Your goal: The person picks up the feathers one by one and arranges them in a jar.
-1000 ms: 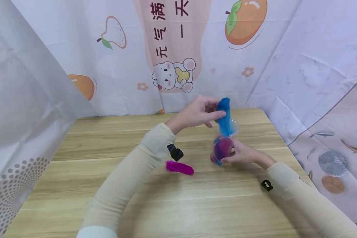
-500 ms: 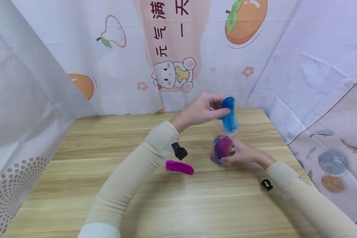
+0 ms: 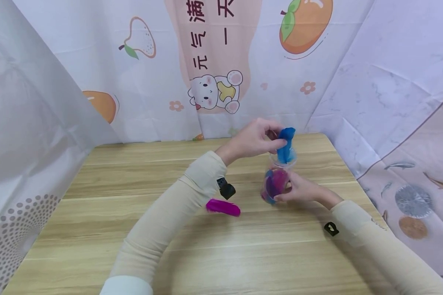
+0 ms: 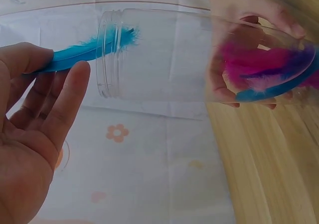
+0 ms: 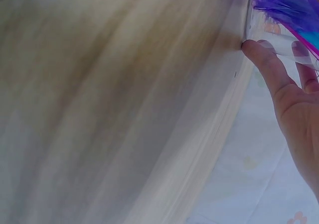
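A clear plastic jar (image 4: pixel 164 55) stands upright on the table, its mouth uncovered. Pink, purple and blue feathers (image 4: pixel 271 67) lie in its lower part. My right hand (image 3: pixel 300 188) grips the jar low down from the right; the right wrist view catches that hand (image 5: pixel 294 94) beside purple feathers (image 5: pixel 289 7). Between thumb and fingers, my left hand (image 3: pixel 256 139) pinches a blue feather (image 3: pixel 286 143) above the jar. In the left wrist view, the fluffy end of this blue feather (image 4: pixel 89 52) is inside the jar's mouth, while the left hand (image 4: pixel 35 109) stays outside.
A magenta feather (image 3: pixel 223 207) lies on the wooden table (image 3: pixel 229 254), left of the jar and near the left forearm. A printed curtain (image 3: pixel 151 90) hangs behind the table's back edge, with more cloth (image 3: pixel 409 123) along the right side.
My left hand has shifted right and the blue feather's lower end has gone down into the jar's mouth. The right hand and the jar have stayed put.
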Demonstrator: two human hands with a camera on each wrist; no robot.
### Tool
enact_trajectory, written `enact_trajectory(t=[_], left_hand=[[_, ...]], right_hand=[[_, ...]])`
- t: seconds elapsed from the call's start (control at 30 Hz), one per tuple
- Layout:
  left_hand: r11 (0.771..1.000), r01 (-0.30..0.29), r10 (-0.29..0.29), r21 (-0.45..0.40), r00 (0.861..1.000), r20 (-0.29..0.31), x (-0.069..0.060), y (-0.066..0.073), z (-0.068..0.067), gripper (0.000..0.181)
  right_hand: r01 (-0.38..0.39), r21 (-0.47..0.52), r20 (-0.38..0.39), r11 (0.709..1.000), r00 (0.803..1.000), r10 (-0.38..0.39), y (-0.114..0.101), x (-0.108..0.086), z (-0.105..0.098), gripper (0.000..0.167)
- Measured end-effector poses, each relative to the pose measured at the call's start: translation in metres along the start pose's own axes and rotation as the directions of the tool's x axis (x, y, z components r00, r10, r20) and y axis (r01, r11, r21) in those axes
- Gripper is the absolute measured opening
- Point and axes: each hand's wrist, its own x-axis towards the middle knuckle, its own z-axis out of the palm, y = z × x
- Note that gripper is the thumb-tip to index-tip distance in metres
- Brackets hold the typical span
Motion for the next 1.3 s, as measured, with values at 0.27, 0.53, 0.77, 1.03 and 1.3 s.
enact_trajectory(t=[0.27,0.53,0.77,1.03,1.3], left_hand=[[0.994,0.094,-0.096,0.051,0.994,0.048,0.001,-0.001,-0.001,0.019],[0.994,0.078,-0.080,0.076,0.997,0.019,0.002,-0.003,-0.002,0.030],[0.996,0.042,-0.042,0.083,0.999,-0.002,-0.001,-0.004,-0.003,0.027],[0.998,0.022,-0.021,0.057,1.000,-0.022,-0.008,-0.007,-0.006,0.024],[0.998,0.051,-0.050,0.040,0.998,-0.030,-0.022,-0.017,-0.013,0.021]], right_hand=[[0.025,-0.011,-0.014,1.000,1.000,-0.025,0.001,0.000,0.001,0.089],[0.019,0.049,-0.015,0.999,1.000,-0.018,-0.001,0.000,0.002,0.089],[0.026,0.043,-0.009,0.999,1.000,-0.026,0.000,0.001,0.002,0.090],[0.015,0.034,-0.019,0.999,1.000,-0.015,0.001,0.000,0.002,0.089],[-0.003,0.027,-0.023,1.000,1.000,0.003,-0.001,0.000,0.002,0.089]])
